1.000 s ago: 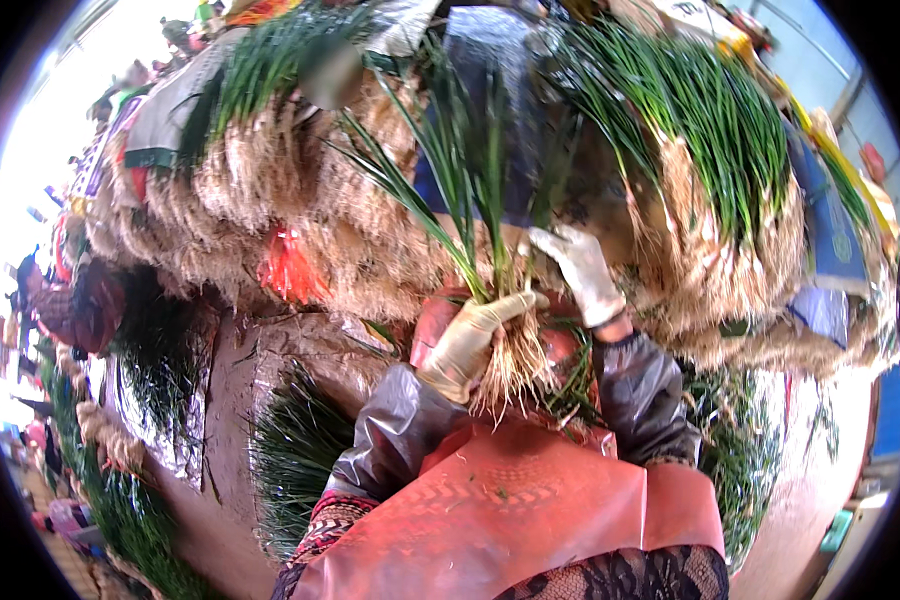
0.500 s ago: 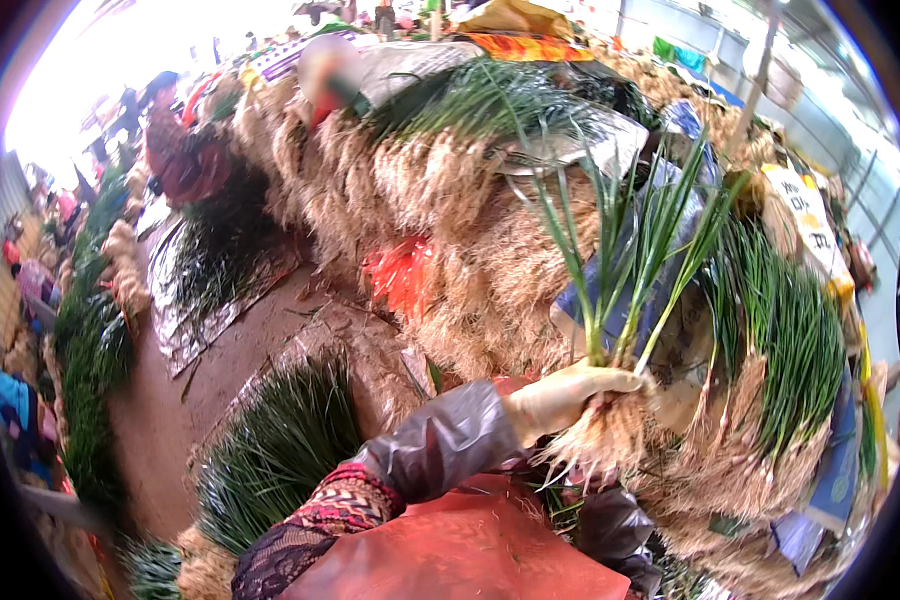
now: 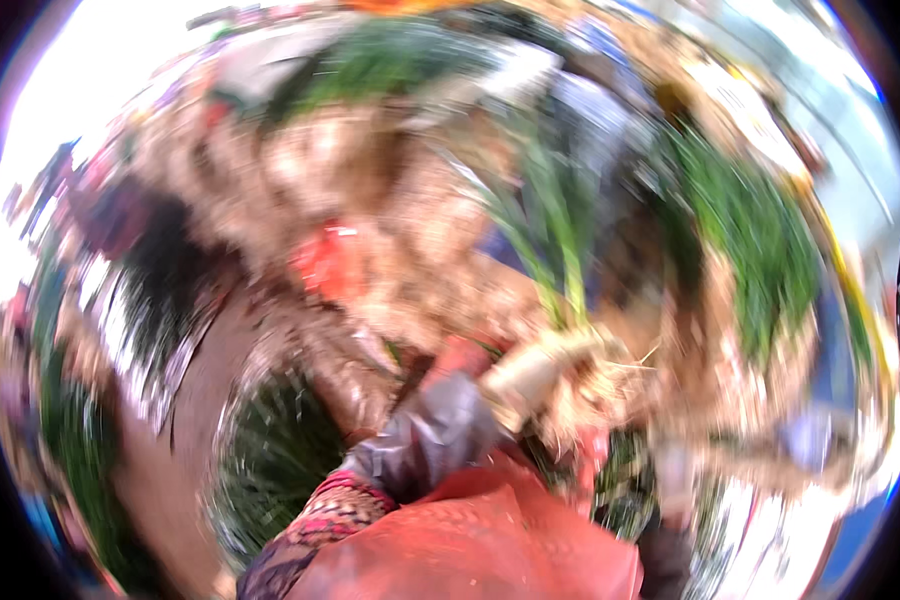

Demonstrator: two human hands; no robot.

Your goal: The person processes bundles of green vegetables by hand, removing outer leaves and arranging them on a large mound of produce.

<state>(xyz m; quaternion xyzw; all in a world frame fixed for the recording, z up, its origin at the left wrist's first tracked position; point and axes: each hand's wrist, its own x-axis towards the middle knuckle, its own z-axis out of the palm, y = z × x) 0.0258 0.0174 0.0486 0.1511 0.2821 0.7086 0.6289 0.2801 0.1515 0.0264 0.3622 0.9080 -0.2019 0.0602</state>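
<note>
My left hand, in a cream glove, is closed around a small bunch of green onions. Their green leaves point up and away, while their pale, stringy roots hang on the right of the glove. Low on the right, beside my red apron, is my right hand, smeared by motion. Its fingers cannot be made out, nor whether it holds anything. Loose green leaves lie between the two hands.
Bundled green onions are stacked on the right, roots toward me. More bundles lie at the left of my arm. Ahead rises a heap of tan roots with a red plastic bag against it. Brown ground shows at left.
The whole view has swung and blurred, with the surroundings shifting left and up. My left hand still grips the bunch, now slightly further left. My right hand has come into sight beside the apron.
</note>
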